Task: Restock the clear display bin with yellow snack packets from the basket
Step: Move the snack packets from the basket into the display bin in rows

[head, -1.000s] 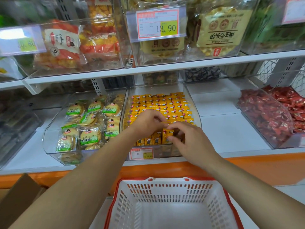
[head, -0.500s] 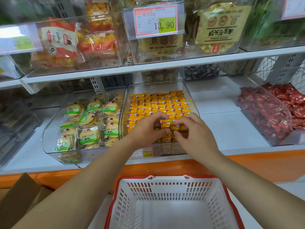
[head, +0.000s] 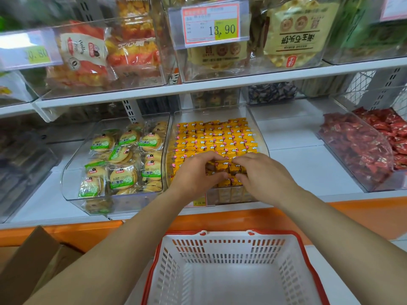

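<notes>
Rows of small yellow snack packets [head: 217, 137] fill the clear display bin [head: 263, 142] on the lower shelf. Both hands reach into the bin's front part. My left hand [head: 196, 172] has its fingers and thumb curled round a few yellow packets in the front rows. My right hand [head: 262, 172] does the same from the right, its fingertips almost meeting the left's. Below, the white basket [head: 233, 269] with a red rim stands with no packets showing inside.
A clear bin of green-labelled biscuit packs [head: 119, 159] stands left of the yellow one, and a bin of red packets [head: 361, 148] to the right. The upper shelf edge [head: 198, 88] carries more bins and a price tag [head: 211, 23]. A cardboard box [head: 28, 267] sits at lower left.
Both hands have moved from the bin's front edge a little farther back over the packets and come closer together. The view has shifted down slightly.
</notes>
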### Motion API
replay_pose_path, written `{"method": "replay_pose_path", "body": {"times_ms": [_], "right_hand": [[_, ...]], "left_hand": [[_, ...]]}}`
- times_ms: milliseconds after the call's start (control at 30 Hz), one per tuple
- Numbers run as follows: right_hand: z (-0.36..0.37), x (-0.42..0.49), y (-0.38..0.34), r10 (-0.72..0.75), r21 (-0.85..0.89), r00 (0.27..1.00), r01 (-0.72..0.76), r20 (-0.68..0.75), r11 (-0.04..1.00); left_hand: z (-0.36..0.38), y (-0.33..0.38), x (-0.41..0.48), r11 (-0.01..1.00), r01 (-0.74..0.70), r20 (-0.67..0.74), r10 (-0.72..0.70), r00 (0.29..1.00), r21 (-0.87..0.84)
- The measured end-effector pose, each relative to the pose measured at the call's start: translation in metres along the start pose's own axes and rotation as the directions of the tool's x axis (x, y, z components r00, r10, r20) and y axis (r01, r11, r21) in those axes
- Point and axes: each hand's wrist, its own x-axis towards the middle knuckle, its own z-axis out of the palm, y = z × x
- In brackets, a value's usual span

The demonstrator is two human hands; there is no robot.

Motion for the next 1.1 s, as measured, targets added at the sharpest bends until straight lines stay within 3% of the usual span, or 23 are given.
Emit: {"method": "replay_pose_path", "body": {"times_ms": [133,300,433,500,600,733,767,833,900,1000,1100], "right_hand": [[0.001,0.005,-0.001,0.02,-0.001,0.998,-0.02,-0.061,1.0],[0.004,0.011,-0.008,0.059,0.06,0.993,-0.053,-0.104,0.997],[-0.001,0.018,-0.011,0.039,0.006,0.993,-0.038,-0.108,0.999],[-0.006,0.022,-0.013,0.036,0.136,0.985,-0.013,-0.168,0.991],[-0.006,0.023,-0.018,0.032,0.347,0.995,0.003,-0.093,0.938],[0.011,0.011,-0.017,0.049,0.308,0.992,-0.013,-0.112,0.951],[0.015,0.008,-0.016,0.036,0.29,0.991,0.002,-0.126,0.957],[0.02,0.001,-0.016,0.011,0.267,0.989,0.029,-0.149,0.963],[0.023,-0.006,-0.013,-0.008,0.264,0.989,0.048,-0.149,0.963],[0.025,-0.012,-0.008,-0.029,0.251,0.99,0.063,-0.135,0.966],[0.026,-0.013,-0.006,-0.027,0.256,0.99,0.062,-0.137,0.965]], "left_hand": [[0.001,-0.003,0.004,0.996,0.046,-0.006,-0.047,0.999,-0.082],[0.001,-0.001,0.012,0.994,0.107,0.024,-0.107,0.994,-0.027],[-0.007,0.0,0.016,0.968,0.162,0.076,-0.15,0.986,-0.193],[-0.01,0.001,0.015,0.961,0.16,0.113,-0.137,0.984,-0.224],[-0.014,-0.001,0.013,0.963,0.115,0.161,-0.077,0.984,-0.242],[-0.02,-0.007,0.025,0.89,0.245,0.196,-0.181,0.964,-0.384],[-0.02,-0.008,0.031,0.895,0.248,0.191,-0.188,0.963,-0.37],[-0.021,-0.011,0.044,0.979,0.168,0.169,-0.146,0.975,-0.118],[-0.021,-0.009,0.057,0.991,0.09,0.217,-0.11,0.97,0.099],[-0.015,-0.004,0.07,0.973,0.065,0.282,-0.128,0.951,0.223],[-0.009,-0.008,0.072,0.963,0.055,0.256,-0.126,0.959,0.266]]}}
